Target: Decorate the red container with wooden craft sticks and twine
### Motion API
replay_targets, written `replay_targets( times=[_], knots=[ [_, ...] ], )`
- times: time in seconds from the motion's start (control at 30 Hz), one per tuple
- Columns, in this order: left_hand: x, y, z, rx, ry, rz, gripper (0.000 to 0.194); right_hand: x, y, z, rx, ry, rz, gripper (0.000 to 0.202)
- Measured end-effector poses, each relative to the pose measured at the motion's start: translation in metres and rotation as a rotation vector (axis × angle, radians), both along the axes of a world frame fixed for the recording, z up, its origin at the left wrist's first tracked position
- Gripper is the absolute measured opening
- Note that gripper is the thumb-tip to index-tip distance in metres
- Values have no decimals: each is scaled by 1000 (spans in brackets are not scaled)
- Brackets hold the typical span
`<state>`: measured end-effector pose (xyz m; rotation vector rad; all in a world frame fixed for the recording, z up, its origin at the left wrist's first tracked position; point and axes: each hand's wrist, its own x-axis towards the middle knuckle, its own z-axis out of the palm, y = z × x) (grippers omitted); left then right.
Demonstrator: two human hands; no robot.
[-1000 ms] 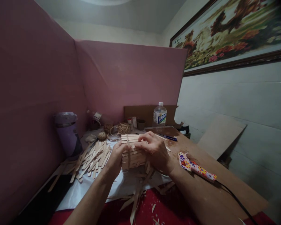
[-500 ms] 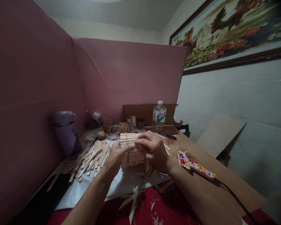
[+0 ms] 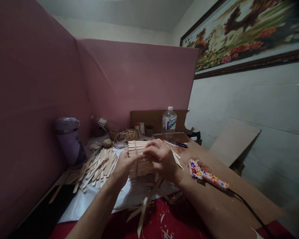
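Between my two hands is a small structure of wooden craft sticks (image 3: 144, 168), laid side by side with a strand of twine across them. My left hand (image 3: 125, 163) grips its left side, thumb over the front. My right hand (image 3: 161, 158) is bent over the right part, fingertips pressed together against the sticks; whether they pinch a separate small piece is hidden. A pile of loose craft sticks (image 3: 101, 168) lies left of my left hand. Cut stick scraps (image 3: 144, 212) lie below the structure, on white and red cloth.
A flower-patterned glue gun (image 3: 209, 176) with a black cord lies at right. Behind stand a plastic bottle (image 3: 169, 119), a small brown pot (image 3: 149, 130) and a ball of twine (image 3: 131, 134). A blue pen (image 3: 180, 144) lies near the bottle. A purple tumbler (image 3: 71, 141) stands at left.
My right hand has shifted slightly, its fingers and wrist drawn a little leftward along the sticks. My left hand and the stick structure stay nearly where they were.
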<state>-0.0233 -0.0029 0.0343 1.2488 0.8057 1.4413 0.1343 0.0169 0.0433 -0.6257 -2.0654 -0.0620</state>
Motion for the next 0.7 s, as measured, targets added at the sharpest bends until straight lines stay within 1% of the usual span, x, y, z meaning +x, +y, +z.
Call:
replay_targets(
  times=[0.1,0.17,0.23,0.33,0.43,0.5,0.57,0.7],
  knots=[
    [0,-1,1,-19,7,23,31,-1,0,-1,-37,59,25,14],
    [0,-2,2,-32,19,50,29,-1,1,-1,-21,63,25,13],
    [0,-2,3,-28,29,60,28,-1,1,0,40,26,1,12],
    [1,-2,4,-33,20,50,31,1,2,0,158,-45,-44,14],
    [1,-1,2,-36,3,30,34,3,4,1,215,-90,-54,17],
    [1,0,0,-24,11,24,34,4,4,2,203,-124,-38,14],
    [0,1,-1,-18,22,43,33,6,4,3,152,-135,-14,13],
    [-1,4,-3,-28,13,54,35,9,5,3,57,-77,3,18]
  ],
)
